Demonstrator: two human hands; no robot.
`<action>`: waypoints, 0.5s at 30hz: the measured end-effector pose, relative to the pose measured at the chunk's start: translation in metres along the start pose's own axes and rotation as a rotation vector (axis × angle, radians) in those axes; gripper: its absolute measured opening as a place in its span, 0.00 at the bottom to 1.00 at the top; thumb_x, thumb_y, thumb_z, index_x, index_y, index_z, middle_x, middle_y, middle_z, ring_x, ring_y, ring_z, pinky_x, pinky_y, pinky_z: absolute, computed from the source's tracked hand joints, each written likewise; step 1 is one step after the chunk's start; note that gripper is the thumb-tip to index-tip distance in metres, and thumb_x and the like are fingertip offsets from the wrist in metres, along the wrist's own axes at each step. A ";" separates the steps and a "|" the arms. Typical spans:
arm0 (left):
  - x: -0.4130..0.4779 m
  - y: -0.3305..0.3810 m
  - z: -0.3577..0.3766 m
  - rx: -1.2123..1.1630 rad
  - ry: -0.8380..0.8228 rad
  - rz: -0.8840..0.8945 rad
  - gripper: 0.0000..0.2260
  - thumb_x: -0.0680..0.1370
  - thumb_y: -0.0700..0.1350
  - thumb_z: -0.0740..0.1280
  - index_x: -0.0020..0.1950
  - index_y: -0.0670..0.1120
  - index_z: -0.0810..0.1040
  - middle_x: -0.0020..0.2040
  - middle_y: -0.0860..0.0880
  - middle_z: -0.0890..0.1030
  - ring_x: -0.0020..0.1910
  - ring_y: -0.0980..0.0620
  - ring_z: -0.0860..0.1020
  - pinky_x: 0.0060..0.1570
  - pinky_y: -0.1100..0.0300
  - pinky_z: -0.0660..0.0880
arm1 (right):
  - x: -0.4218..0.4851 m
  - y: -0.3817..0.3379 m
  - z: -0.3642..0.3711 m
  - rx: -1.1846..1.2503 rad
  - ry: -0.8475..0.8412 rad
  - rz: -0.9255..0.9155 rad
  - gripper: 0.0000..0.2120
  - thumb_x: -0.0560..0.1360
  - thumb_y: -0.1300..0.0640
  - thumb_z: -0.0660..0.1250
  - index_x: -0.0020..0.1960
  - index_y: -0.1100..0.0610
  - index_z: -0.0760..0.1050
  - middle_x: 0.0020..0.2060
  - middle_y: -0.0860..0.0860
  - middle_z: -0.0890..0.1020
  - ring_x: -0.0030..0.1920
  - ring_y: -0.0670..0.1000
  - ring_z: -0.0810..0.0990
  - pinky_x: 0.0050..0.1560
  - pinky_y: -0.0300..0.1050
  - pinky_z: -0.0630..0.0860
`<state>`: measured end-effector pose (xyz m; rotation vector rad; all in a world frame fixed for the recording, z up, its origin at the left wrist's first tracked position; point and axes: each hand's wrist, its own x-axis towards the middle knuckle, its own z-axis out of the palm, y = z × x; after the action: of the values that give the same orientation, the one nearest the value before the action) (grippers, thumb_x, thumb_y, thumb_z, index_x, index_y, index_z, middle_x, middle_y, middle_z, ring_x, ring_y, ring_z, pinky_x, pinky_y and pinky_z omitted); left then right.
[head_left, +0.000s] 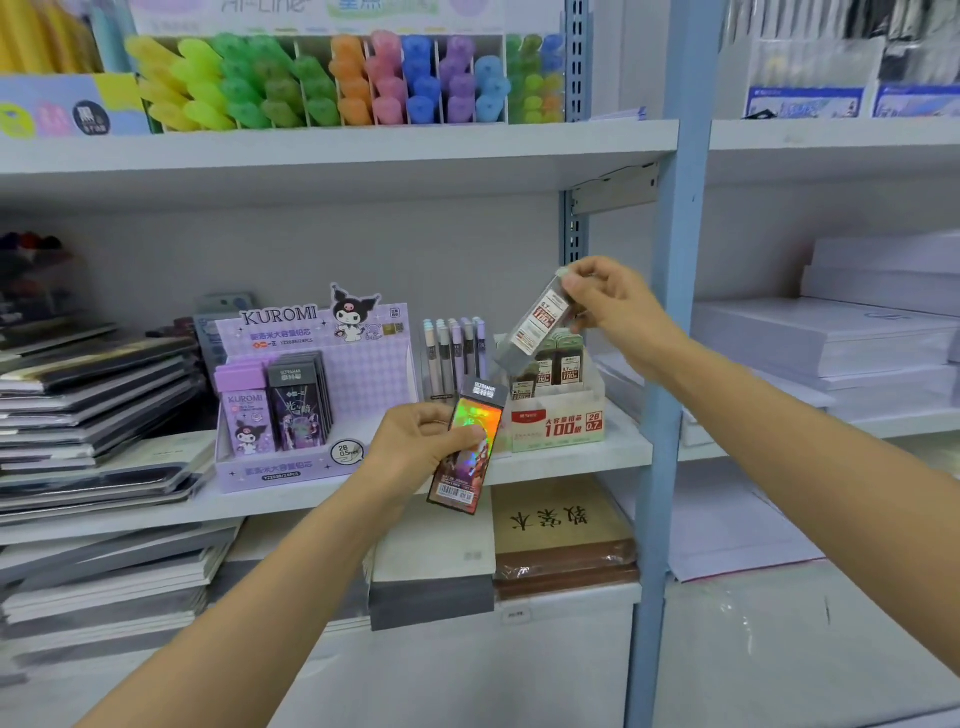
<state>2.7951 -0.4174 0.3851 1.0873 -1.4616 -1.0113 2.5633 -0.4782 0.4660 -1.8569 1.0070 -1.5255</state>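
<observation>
Left hand (415, 441) grips a holographic lead case (470, 447); raised right hand (613, 306) pinches a tilted grey lead case (535, 325).

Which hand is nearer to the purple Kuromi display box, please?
Left. The left hand sits just right of the Kuromi display box; the right hand is farther right, higher.

Both bare forearms reach up and forward toward the shelf board (311, 501). The left hand (415, 441) sits just in front of its edge, fingers and thumb curled round a holographic pack (460, 478). The right hand (615, 306) is raised above the board, wrist bent, fingertips pinching the top of a clear case (535, 327).
</observation>
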 end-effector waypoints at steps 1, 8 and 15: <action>0.000 0.000 -0.002 -0.008 0.012 0.005 0.04 0.73 0.39 0.73 0.47 0.42 0.81 0.37 0.48 0.86 0.33 0.55 0.83 0.31 0.67 0.76 | 0.001 0.002 -0.004 -0.047 -0.005 -0.002 0.06 0.81 0.55 0.61 0.50 0.57 0.74 0.37 0.47 0.85 0.37 0.43 0.82 0.38 0.36 0.78; 0.002 -0.001 -0.006 -0.051 0.028 0.010 0.05 0.73 0.41 0.74 0.47 0.45 0.82 0.40 0.48 0.86 0.35 0.55 0.84 0.32 0.66 0.76 | 0.003 0.013 -0.001 -0.219 0.078 -0.083 0.06 0.79 0.59 0.64 0.52 0.62 0.73 0.40 0.51 0.83 0.36 0.45 0.83 0.34 0.35 0.79; 0.003 -0.003 -0.011 -0.040 0.033 0.021 0.05 0.73 0.41 0.74 0.47 0.45 0.81 0.40 0.48 0.86 0.35 0.55 0.84 0.32 0.66 0.76 | 0.010 0.022 0.008 -0.285 -0.006 -0.083 0.03 0.78 0.61 0.65 0.50 0.60 0.75 0.45 0.57 0.82 0.44 0.51 0.83 0.41 0.41 0.82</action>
<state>2.8061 -0.4221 0.3849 1.0535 -1.4177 -0.9999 2.5677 -0.4995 0.4526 -2.1196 1.2102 -1.4842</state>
